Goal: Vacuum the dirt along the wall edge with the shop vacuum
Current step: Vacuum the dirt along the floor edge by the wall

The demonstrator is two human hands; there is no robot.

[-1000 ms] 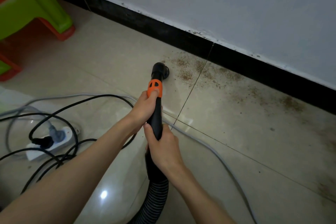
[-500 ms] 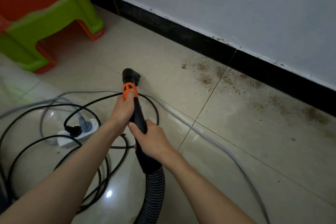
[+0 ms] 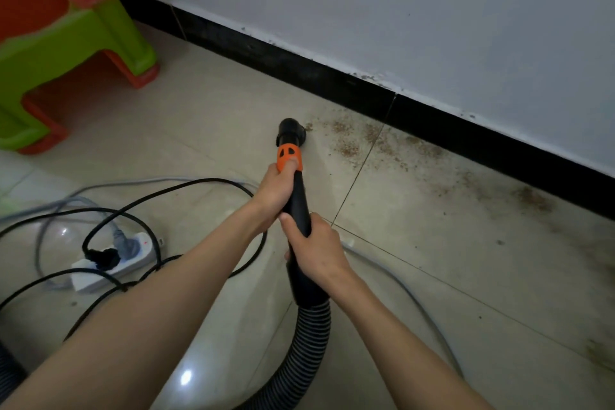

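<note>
Both hands hold the black vacuum wand [image 3: 298, 200]. My left hand [image 3: 274, 190] grips it just below the orange collar [image 3: 289, 156], thumb on the collar. My right hand [image 3: 316, 248] grips the wand lower down, above the ribbed black hose [image 3: 299, 359]. The round black nozzle [image 3: 292, 132] sits on the floor tile at the left end of a band of brown dirt [image 3: 346, 140]. The dirt runs rightward along the black baseboard [image 3: 332, 80] under the white wall, with another patch [image 3: 532, 200] farther right.
A white power strip [image 3: 113, 263] with a black plug lies on the floor at left, among loops of black cable [image 3: 186, 185] and grey cable [image 3: 409, 293]. An orange and green plastic stool [image 3: 66, 43] stands at the upper left near the wall.
The nozzle, pulled back left over the cables half a second ago, has moved forward and right to the edge of the dirt. Both hands keep their grip.
</note>
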